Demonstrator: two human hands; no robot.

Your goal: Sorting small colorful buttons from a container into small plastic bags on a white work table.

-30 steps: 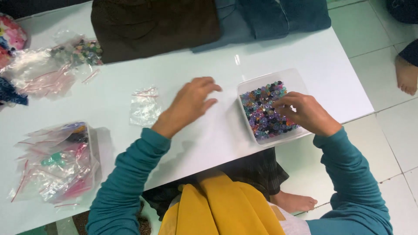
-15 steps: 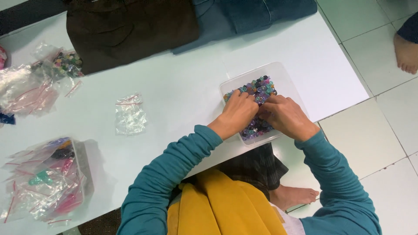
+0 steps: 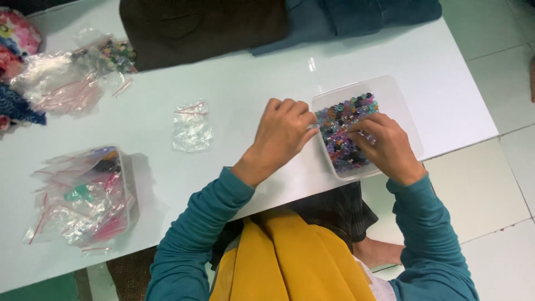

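Both hands, left hand (image 3: 283, 132) and right hand (image 3: 383, 146), pinch something unseen over the clear square plastic tray (image 3: 402, 106) of mixed coloured beads (image 3: 341, 134), which overhangs the white tabletop (image 3: 239, 95) edge and could tip.

White desk (image 3: 245, 83) under soft glare; pale tiled floor (image 3: 490, 189) at right; dark brown and blue cloth (image 3: 206, 25) along far edge.

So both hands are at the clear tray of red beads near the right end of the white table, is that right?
Not quite: the head view shows multicoloured beads, not red. Both the left hand and right hand are at the clear tray near the white table's right end.
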